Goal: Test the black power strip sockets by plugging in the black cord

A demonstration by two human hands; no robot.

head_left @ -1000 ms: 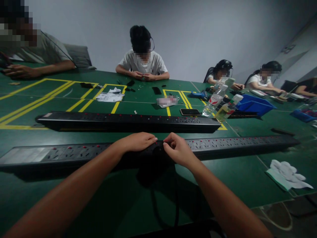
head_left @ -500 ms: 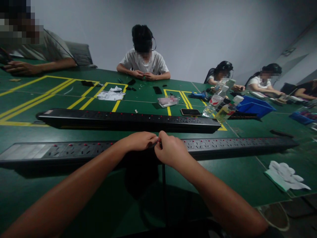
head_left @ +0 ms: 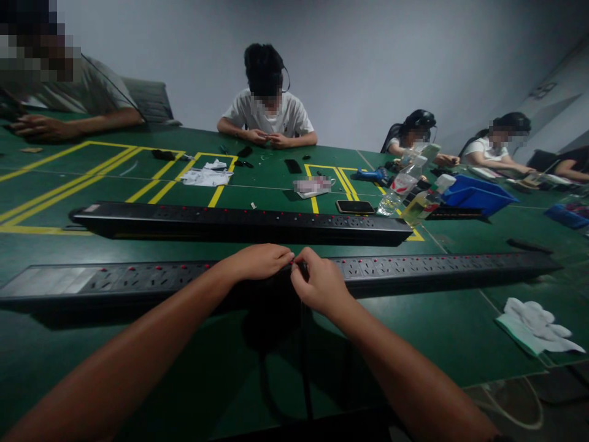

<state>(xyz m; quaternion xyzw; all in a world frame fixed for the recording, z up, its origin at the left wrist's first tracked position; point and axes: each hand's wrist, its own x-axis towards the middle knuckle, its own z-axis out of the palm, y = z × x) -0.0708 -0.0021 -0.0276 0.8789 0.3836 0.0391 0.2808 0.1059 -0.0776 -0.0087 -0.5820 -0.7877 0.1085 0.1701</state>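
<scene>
Both hands are on the near power strip (head_left: 414, 270), a long black unit that runs 9-to-3 across the green table (head_left: 460, 331); the hands meet at about its midpoint. The left hand (head_left: 260, 261) lies palm-down on the strip's top face, fingers loosely bent and not wrapped around it, with the tips pointing to 3 o'clock. The right hand (head_left: 319, 285) is just beside it at 3 o'clock, fingers curled in, thumb and forefinger pinched together right at the left fingertips. Can't tell what's in the pinch, too small and dark. A black cable (head_left: 304, 368) drops from under the hands toward 6 o'clock. A second power strip (head_left: 239, 222) lies parallel at 12 o'clock, apart from the near one. A smartphone (head_left: 354, 207) lies at 1 o'clock beyond it, with two clear bottles (head_left: 400, 187) just past and a blue bin (head_left: 478, 193) further toward 2. White gloves on a cloth (head_left: 536, 322) sit at 4 o'clock, well apart from the hands. A person in a white shirt (head_left: 267, 116) sits across at 12, hands together on the table.
</scene>
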